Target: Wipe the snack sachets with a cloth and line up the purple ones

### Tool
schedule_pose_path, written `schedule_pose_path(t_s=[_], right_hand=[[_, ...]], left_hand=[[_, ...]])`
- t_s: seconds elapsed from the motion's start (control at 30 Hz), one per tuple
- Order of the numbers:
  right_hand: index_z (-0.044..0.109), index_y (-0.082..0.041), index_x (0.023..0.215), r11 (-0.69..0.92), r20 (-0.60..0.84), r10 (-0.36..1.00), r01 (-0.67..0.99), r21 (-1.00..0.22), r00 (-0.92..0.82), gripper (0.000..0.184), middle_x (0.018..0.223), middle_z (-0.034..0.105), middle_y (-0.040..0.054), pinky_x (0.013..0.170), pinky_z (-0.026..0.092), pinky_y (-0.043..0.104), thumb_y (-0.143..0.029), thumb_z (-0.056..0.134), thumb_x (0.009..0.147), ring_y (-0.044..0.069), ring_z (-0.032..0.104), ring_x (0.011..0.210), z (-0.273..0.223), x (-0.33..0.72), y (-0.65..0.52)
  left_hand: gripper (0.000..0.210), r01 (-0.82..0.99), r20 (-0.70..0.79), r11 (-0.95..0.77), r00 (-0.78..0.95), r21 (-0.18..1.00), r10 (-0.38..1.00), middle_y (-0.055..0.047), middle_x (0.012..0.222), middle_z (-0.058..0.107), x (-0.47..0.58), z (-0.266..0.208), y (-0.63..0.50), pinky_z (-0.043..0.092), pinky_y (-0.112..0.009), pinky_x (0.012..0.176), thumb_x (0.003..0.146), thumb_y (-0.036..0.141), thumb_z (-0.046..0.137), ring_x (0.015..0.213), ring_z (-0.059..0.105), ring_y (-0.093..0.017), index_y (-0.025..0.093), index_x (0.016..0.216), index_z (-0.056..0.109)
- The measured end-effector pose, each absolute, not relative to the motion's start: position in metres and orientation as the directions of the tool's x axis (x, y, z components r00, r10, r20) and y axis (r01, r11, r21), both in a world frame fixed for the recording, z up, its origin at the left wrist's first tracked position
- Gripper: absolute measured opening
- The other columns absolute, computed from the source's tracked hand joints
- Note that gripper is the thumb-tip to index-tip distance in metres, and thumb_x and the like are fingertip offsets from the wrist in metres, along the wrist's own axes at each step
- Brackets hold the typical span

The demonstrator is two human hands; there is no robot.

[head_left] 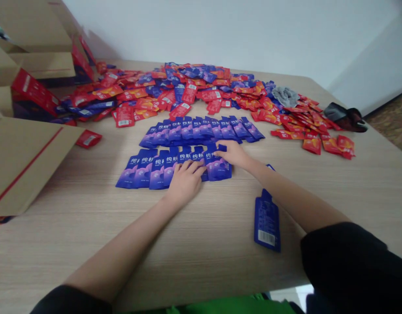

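Several blue-purple pouches (144, 172) lie overlapping in a front row on the wooden table, printed sides up. Across the middle of this row rests my left hand (185, 181), open, its fingers spread over the pouches. My right hand (233, 153) pinches the neck of the pouch (219, 170) at the row's right end. A second row of blue pouches (201, 128) lies fanned just behind. Nearer me, to the right, a single blue pouch (267, 222) shows its barcode side, and another peeks out from under my right forearm.
A long heap of mixed red and blue pouches (189, 91) spans the back. Red pouches (312, 141) spread at the right, near a grey cloth (285, 96) and a dark, glossy object (346, 117). Open cardboard boxes (34, 161) stand at the left. The table's front edge is close to me.
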State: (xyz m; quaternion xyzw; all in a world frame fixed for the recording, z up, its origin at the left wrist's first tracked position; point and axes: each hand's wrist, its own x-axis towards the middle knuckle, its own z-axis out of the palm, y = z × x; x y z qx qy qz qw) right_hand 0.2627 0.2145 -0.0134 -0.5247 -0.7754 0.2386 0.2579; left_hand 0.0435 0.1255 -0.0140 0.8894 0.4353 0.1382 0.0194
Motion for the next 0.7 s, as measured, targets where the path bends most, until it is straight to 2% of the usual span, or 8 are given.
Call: schedule_pose_path(t_s=[0.07,0.13,0.23,0.33,0.43,0.53,0.7], right_hand=[[0.064,-0.015,0.112,0.422,0.243,0.907,0.730,-0.538,-0.345,0.032,0.107,0.068,0.0094,0.093,0.046,0.040,-0.021,0.063,0.080,0.025,0.061,0.101,-0.011,0.263,0.204],[0.054,-0.014,0.131,0.489,0.327,0.867,0.764,-0.420,-0.375,0.048,0.130,0.058,0.0154,0.104,0.039,0.046,-0.025,0.061,0.084,0.029,0.052,0.121,-0.007,0.263,0.189],[0.037,-0.016,0.147,0.502,0.307,0.858,0.799,-0.333,-0.411,0.059,0.149,0.041,0.0171,0.111,0.032,0.051,-0.038,0.049,0.094,0.030,0.036,0.138,-0.007,0.262,0.160],[0.029,-0.015,0.152,0.469,0.163,0.883,0.836,-0.283,-0.440,0.063,0.156,0.030,0.0178,0.114,0.027,0.053,-0.047,0.036,0.098,0.030,0.025,0.145,-0.016,0.257,0.137],[0.032,-0.018,0.152,0.468,0.078,0.884,0.862,-0.198,-0.462,0.059,0.159,0.026,0.0134,0.117,0.020,0.055,-0.046,0.028,0.100,0.032,0.020,0.147,-0.024,0.252,0.131],[0.034,-0.023,0.151,0.480,0.056,0.877,0.864,-0.152,-0.478,0.055,0.159,0.029,0.0074,0.117,0.019,0.055,-0.042,0.024,0.101,0.033,0.024,0.145,-0.024,0.247,0.136],[0.032,-0.018,0.152,0.458,0.078,0.889,0.874,-0.161,-0.452,0.057,0.159,0.029,0.0078,0.118,0.019,0.053,-0.040,0.020,0.101,0.031,0.026,0.145,-0.027,0.242,0.140]], left_hand=[[0.038,0.763,0.242,-0.624,0.582,0.168,0.777,-0.010,0.134,0.059,0.043,-0.014,0.125,0.040,-0.048,0.089,0.092,0.015,0.042,0.117,0.049,-0.031,0.019,0.124,0.062],[0.038,0.762,0.252,-0.621,0.575,0.181,0.779,-0.010,0.134,0.059,0.042,-0.014,0.125,0.040,-0.049,0.090,0.092,0.015,0.043,0.117,0.048,-0.032,0.020,0.125,0.062],[0.038,0.756,0.259,-0.621,0.570,0.205,0.780,-0.010,0.134,0.059,0.043,-0.015,0.124,0.039,-0.050,0.091,0.090,0.015,0.045,0.117,0.048,-0.032,0.020,0.124,0.062],[0.038,0.757,0.256,-0.620,0.570,0.204,0.781,-0.010,0.135,0.059,0.043,-0.015,0.124,0.039,-0.050,0.091,0.091,0.015,0.044,0.118,0.048,-0.033,0.020,0.125,0.061],[0.037,0.764,0.255,-0.615,0.567,0.192,0.784,-0.009,0.134,0.060,0.044,-0.015,0.123,0.039,-0.049,0.090,0.091,0.014,0.044,0.120,0.048,-0.032,0.019,0.123,0.062],[0.037,0.767,0.256,-0.616,0.569,0.176,0.782,-0.008,0.133,0.061,0.044,-0.015,0.123,0.039,-0.048,0.090,0.091,0.014,0.043,0.119,0.048,-0.031,0.019,0.122,0.062],[0.037,0.774,0.256,-0.611,0.564,0.167,0.785,-0.009,0.132,0.061,0.045,-0.015,0.122,0.040,-0.048,0.091,0.090,0.013,0.043,0.118,0.049,-0.030,0.020,0.121,0.062]])
